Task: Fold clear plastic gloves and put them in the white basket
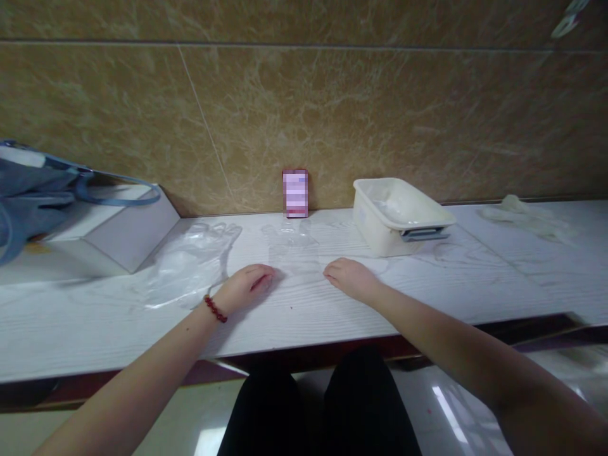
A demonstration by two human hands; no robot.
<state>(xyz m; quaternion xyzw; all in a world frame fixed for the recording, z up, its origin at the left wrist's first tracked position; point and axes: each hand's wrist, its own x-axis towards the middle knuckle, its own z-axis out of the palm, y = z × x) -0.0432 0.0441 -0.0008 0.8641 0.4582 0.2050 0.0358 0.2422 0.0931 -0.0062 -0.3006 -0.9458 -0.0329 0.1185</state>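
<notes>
A thin, clear disposable plastic glove (294,253) is spread on the white table, its fingers toward the wall. My left hand (251,282), with a beaded bracelet at the wrist, is closed, its fingertips at the glove's left lower edge. Across from it my right hand (349,277) is closed too, fingers pinched together at the glove's right edge. The transparent film makes the exact grip hard to see. Left of my left hand lies a flat pile of similar clear gloves (190,259).
A phone (295,194) leans upright against the tiled wall. A cream plastic bin (380,228) with a grey latch stands at the right, beyond it a crumpled whitish glove-like piece (527,218). A white box (128,237) and blue bag (33,196) occupy the left. The table's front edge is near my knees.
</notes>
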